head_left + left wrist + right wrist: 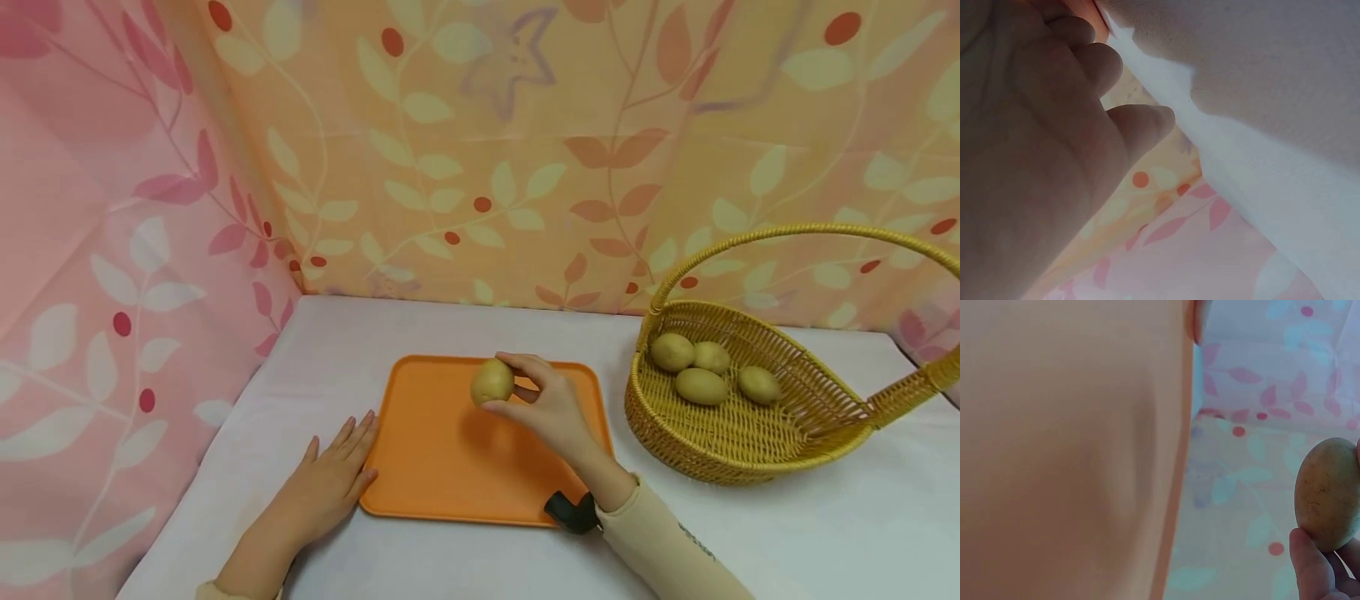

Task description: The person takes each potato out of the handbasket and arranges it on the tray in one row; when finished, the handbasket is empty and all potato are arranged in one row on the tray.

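My right hand (546, 407) pinches a potato (492, 382) between thumb and fingertips, held above an orange tray (427, 450). In the right wrist view the potato (1329, 494) looks oval and yellowish-brown with small dark specks, and the tray (1054, 456) fills the left side. My left hand (330, 479) rests at the tray's left edge with its fingers extended. The left wrist view shows part of that left hand (1054, 125) from the palm side, its fingertips near the white tabletop.
A yellow wicker basket (697, 462) with a tall arched handle stands right of the tray, with several potatoes (702, 387) inside. A black wrist-camera mount (573, 512) shows under my right sleeve, over the tray's front edge. Floral cloth (450, 167) hangs behind the white table (337, 333).
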`<state>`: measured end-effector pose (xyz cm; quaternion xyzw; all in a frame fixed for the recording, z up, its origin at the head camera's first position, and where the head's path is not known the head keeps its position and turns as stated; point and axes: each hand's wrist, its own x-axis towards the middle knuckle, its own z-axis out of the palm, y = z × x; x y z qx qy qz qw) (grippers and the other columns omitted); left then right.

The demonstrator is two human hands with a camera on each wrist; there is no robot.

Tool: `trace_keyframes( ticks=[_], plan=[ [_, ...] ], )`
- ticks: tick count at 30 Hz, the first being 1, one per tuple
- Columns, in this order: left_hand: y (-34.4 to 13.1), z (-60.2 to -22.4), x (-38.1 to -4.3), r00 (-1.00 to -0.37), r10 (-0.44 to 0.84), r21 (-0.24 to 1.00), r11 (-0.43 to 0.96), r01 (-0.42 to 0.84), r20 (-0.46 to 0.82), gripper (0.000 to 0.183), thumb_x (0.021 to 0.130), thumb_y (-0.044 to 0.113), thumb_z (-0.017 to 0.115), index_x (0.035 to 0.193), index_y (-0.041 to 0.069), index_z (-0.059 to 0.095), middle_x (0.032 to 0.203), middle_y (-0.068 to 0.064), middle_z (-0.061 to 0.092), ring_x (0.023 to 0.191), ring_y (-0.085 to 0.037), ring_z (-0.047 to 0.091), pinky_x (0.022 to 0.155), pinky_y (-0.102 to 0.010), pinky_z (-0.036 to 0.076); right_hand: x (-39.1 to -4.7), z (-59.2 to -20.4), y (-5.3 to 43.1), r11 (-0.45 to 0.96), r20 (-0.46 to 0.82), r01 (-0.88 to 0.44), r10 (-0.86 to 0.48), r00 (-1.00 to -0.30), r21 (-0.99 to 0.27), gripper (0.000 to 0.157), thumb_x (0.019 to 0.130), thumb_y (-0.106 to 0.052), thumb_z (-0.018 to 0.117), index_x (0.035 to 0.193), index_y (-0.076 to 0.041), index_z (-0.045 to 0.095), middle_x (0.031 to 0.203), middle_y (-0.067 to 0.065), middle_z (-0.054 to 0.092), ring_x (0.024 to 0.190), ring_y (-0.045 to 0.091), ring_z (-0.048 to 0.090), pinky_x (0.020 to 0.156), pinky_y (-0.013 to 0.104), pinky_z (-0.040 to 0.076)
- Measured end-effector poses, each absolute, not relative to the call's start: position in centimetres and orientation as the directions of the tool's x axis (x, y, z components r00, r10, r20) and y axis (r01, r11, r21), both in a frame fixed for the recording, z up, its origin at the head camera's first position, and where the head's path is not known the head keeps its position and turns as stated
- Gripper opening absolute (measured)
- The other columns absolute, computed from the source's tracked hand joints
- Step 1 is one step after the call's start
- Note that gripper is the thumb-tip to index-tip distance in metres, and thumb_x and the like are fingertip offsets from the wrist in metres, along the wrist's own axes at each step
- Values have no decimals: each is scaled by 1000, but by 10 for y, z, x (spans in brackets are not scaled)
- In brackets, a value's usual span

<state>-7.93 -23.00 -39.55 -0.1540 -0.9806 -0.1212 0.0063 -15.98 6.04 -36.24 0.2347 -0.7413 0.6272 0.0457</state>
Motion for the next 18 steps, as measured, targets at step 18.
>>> trace_keyframes(
  ticks=[18],
  plan=[
    [-230,-397,-80,-955,295,246,924,294,32,59,97,26,52,146,1,31,150,-13,31,138,-34,26,102,-68,18,-189,-386,-4,300,42,-186,-429,-902,-936,62,72,-14,83,127,-1,58,121,12,62,109,28,59,84,35,52]
  ],
)
